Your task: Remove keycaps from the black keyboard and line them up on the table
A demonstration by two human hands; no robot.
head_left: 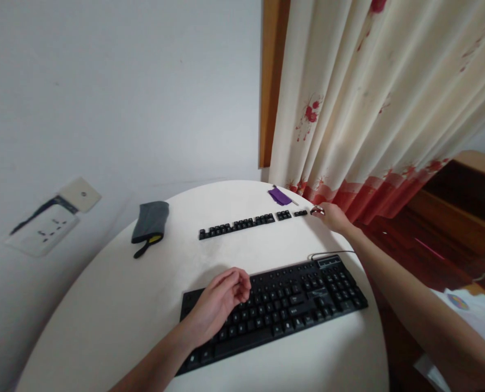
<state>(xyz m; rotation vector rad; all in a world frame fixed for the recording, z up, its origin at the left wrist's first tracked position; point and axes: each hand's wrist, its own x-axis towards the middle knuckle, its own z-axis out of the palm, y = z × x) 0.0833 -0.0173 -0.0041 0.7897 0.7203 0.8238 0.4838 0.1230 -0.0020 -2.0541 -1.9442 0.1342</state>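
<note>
Keyboard [285, 305], one, under half-curled left fingers [242, 284] (right fingers [326, 209] pinching one small object [316, 210]).

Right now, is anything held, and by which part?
The left hand looks empty. The right hand seems to pinch a small thing; by which part, I cannot tell.
</note>
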